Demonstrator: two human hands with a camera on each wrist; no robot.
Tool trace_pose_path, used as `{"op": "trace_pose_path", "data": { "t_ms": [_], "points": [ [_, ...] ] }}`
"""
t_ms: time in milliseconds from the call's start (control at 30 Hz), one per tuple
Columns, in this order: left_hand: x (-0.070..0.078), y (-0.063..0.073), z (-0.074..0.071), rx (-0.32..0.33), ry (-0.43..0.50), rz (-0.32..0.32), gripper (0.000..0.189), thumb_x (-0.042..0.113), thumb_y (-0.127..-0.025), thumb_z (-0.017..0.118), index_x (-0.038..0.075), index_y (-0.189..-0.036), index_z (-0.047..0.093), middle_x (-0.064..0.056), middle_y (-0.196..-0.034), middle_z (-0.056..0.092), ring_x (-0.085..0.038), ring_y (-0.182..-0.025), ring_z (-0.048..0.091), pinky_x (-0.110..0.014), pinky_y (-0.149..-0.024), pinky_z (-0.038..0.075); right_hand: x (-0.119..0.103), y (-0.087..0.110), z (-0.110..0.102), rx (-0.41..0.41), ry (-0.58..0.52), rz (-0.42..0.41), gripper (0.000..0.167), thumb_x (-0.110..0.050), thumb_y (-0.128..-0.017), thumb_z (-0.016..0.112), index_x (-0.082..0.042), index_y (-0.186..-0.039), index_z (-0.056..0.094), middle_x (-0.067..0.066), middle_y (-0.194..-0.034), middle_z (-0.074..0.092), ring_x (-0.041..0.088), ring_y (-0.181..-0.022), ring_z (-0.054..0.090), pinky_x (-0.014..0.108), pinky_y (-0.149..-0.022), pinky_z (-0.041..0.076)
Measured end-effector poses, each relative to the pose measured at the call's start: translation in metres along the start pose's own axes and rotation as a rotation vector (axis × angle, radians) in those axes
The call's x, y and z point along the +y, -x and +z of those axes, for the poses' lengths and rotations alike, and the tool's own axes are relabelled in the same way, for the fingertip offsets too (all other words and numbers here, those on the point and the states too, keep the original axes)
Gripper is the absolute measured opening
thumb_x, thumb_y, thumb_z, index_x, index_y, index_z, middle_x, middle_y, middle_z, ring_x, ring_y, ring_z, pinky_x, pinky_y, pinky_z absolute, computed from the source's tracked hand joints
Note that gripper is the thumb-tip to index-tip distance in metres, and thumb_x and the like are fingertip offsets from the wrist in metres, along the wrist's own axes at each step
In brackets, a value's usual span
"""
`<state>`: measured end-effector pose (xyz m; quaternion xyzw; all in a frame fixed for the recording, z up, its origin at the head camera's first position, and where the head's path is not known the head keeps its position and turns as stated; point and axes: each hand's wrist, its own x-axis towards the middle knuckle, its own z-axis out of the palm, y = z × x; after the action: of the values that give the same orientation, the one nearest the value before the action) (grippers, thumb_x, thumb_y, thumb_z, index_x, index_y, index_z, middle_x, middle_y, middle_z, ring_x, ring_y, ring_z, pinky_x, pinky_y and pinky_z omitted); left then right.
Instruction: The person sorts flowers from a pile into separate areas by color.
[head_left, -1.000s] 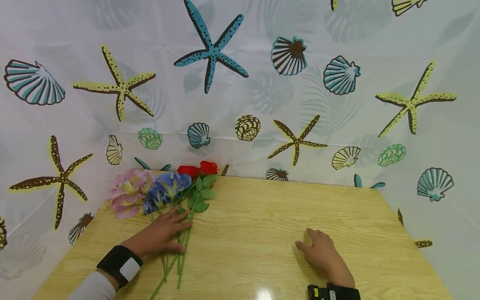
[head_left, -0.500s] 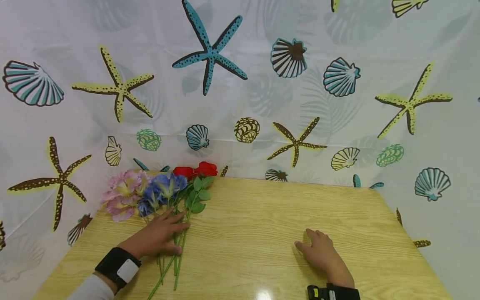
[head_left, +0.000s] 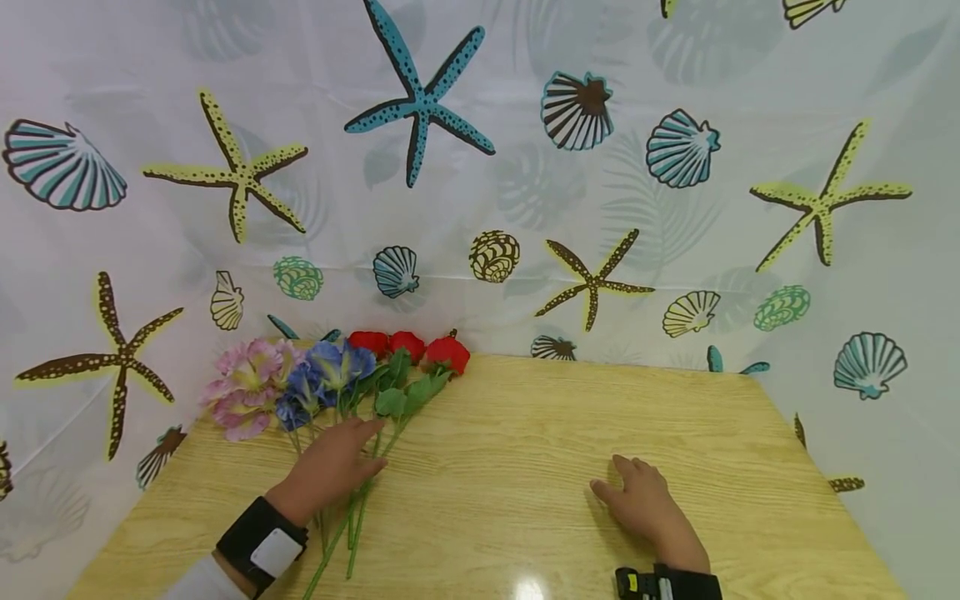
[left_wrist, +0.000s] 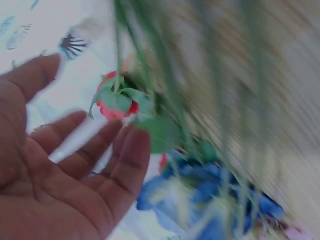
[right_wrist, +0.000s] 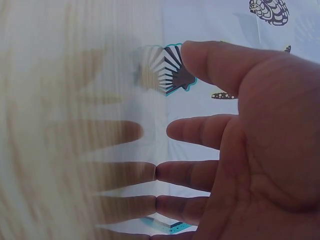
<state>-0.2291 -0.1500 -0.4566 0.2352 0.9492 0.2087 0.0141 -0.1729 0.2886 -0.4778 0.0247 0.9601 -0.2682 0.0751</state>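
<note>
My left hand [head_left: 333, 467] lies over the green flower stems [head_left: 356, 521] at the table's left. In the left wrist view its fingers [left_wrist: 127, 172] are loosely bent, with bare palm showing, beside the stems. Past the fingertips are three red roses [head_left: 447, 353] with green leaves, blue flowers [head_left: 326, 375] and pink flowers [head_left: 251, 383]. The rose farthest right leans away from the others. My right hand [head_left: 641, 500] rests apart from the flowers, fingers extended. In the right wrist view its fingertips [right_wrist: 182, 172] touch the tabletop, which mirrors them.
The flowers lie on a light wood table [head_left: 525, 450]. Behind and beside it hangs a white curtain [head_left: 465, 192] printed with starfish and shells. Each wrist wears a black band [head_left: 258, 542].
The rightmost rose has swung to the right, so three red blooms now show. My left hand turned and shifted slightly, and the bunch slid a little left earlier. My right hand stays still.
</note>
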Motion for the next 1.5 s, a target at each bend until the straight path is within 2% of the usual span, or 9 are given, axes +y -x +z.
{"op": "trace_pose_path", "data": {
  "t_ms": [100, 267, 500, 567, 767, 967, 1067, 1200, 1500],
  "points": [
    [0.009, 0.001, 0.003, -0.016, 0.032, -0.074, 0.060, 0.020, -0.087, 0.077, -0.003, -0.138, 0.055, -0.024, -0.122, 0.063, -0.043, -0.111, 0.060, -0.055, -0.088, 0.049, -0.001, 0.003, 0.001, 0.003, -0.001, 0.009, 0.067, -0.034, -0.099, 0.059, 0.015, -0.141, 0.041, 0.043, -0.141, 0.036, 0.061, -0.133, 0.027, 0.070, -0.104, 0.025],
    [0.015, 0.001, 0.012, -0.013, 0.010, -0.118, 0.058, 0.012, -0.085, 0.078, -0.008, -0.134, 0.055, -0.024, -0.112, 0.066, -0.043, -0.104, 0.062, -0.053, -0.083, 0.051, -0.004, 0.009, 0.003, 0.005, -0.016, 0.027, 0.068, -0.035, -0.099, 0.059, 0.015, -0.142, 0.041, 0.042, -0.142, 0.035, 0.061, -0.134, 0.026, 0.070, -0.104, 0.025],
    [0.018, 0.008, 0.014, -0.061, 0.000, -0.156, 0.050, -0.009, -0.088, 0.062, -0.012, -0.136, 0.050, -0.011, -0.076, 0.062, -0.036, -0.081, 0.064, -0.043, -0.064, 0.050, -0.007, 0.017, 0.006, 0.013, -0.022, 0.024, 0.068, -0.035, -0.099, 0.059, 0.015, -0.142, 0.041, 0.042, -0.142, 0.035, 0.061, -0.134, 0.026, 0.070, -0.105, 0.024],
    [0.018, 0.008, 0.014, -0.064, 0.011, -0.151, 0.048, -0.013, -0.088, 0.057, -0.012, -0.136, 0.050, -0.011, -0.075, 0.061, -0.035, -0.077, 0.063, -0.042, -0.061, 0.047, -0.008, 0.016, 0.006, 0.015, -0.021, 0.024, 0.068, -0.034, -0.099, 0.059, 0.015, -0.142, 0.041, 0.042, -0.142, 0.035, 0.061, -0.134, 0.026, 0.070, -0.104, 0.025],
    [0.016, 0.007, 0.015, -0.040, 0.032, -0.118, 0.047, -0.017, -0.086, 0.053, -0.011, -0.132, 0.054, -0.021, -0.094, 0.066, -0.042, -0.089, 0.064, -0.048, -0.071, 0.052, -0.008, 0.017, 0.006, 0.018, -0.024, 0.027, 0.067, -0.033, -0.098, 0.059, 0.015, -0.141, 0.041, 0.042, -0.142, 0.036, 0.061, -0.134, 0.027, 0.070, -0.104, 0.025],
    [0.014, 0.003, 0.019, -0.050, 0.100, -0.148, 0.054, -0.018, -0.083, 0.049, -0.009, -0.136, 0.051, -0.016, -0.088, 0.068, -0.038, -0.085, 0.065, -0.040, -0.064, 0.045, -0.009, 0.018, 0.006, 0.021, -0.027, 0.025, 0.066, -0.032, -0.099, 0.059, 0.015, -0.141, 0.041, 0.042, -0.142, 0.036, 0.061, -0.134, 0.026, 0.070, -0.105, 0.025],
    [0.016, 0.001, 0.019, -0.053, 0.149, -0.162, 0.058, -0.017, -0.082, 0.049, -0.008, -0.140, 0.048, -0.011, -0.081, 0.067, -0.028, -0.070, 0.060, -0.036, -0.058, 0.039, -0.010, 0.018, 0.005, 0.021, -0.025, 0.027, 0.066, -0.032, -0.098, 0.060, 0.015, -0.141, 0.041, 0.042, -0.142, 0.036, 0.061, -0.134, 0.026, 0.070, -0.105, 0.024],
    [0.021, -0.001, 0.017, -0.056, 0.218, -0.180, 0.060, -0.015, -0.084, 0.049, -0.005, -0.143, 0.045, -0.002, -0.059, 0.052, -0.015, -0.049, 0.035, -0.031, -0.050, 0.027, -0.011, 0.017, 0.005, 0.018, -0.023, 0.034, 0.066, -0.032, -0.099, 0.060, 0.015, -0.141, 0.041, 0.042, -0.142, 0.035, 0.061, -0.134, 0.025, 0.070, -0.105, 0.024],
    [0.024, -0.009, 0.017, -0.047, 0.348, -0.169, 0.057, -0.010, -0.090, 0.052, 0.000, -0.145, 0.044, 0.003, -0.060, 0.034, -0.012, -0.048, 0.025, -0.029, -0.049, 0.024, -0.012, 0.015, 0.004, 0.011, -0.031, 0.037, 0.068, -0.035, -0.099, 0.059, 0.014, -0.142, 0.041, 0.042, -0.143, 0.035, 0.061, -0.135, 0.025, 0.071, -0.104, 0.024]
  ]
}}
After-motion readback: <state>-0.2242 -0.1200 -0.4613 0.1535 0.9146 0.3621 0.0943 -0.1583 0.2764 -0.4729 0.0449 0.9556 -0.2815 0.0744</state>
